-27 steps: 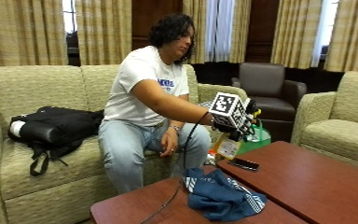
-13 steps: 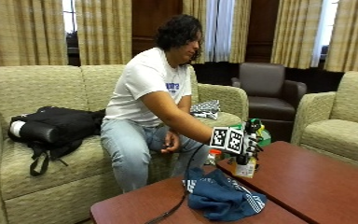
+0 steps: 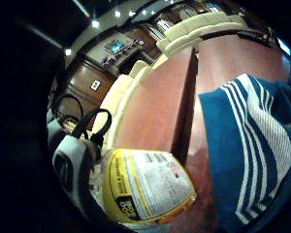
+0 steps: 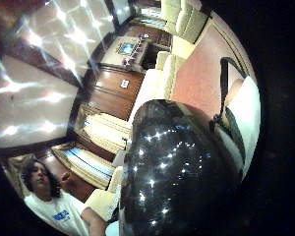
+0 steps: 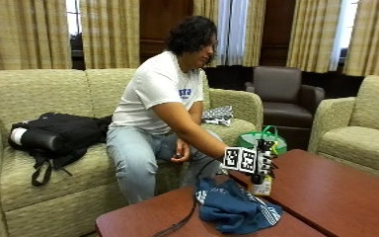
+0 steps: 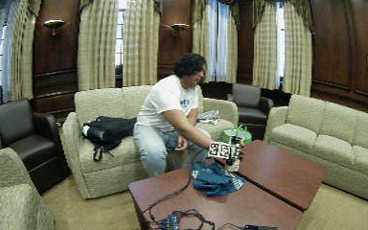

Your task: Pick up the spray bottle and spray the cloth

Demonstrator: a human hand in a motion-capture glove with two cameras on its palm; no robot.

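a: spray bottle (image 5: 262,185) — where's it at?
b: upright on the table (image 5: 334,197), just beside the blue cloth (image 5: 235,210), near the seam btw the two tabletops. yellow label faces the palm cam.
a: right hand (image 5: 262,163)?
b: gloved, on the bottle's top, fingers curled round the neck. bottle base looks to be on the wood.
a: other hand (image 5: 180,154)?
b: bare, resting btw the person's knees. black bag (image 5: 55,138) on the sofa, well apart.
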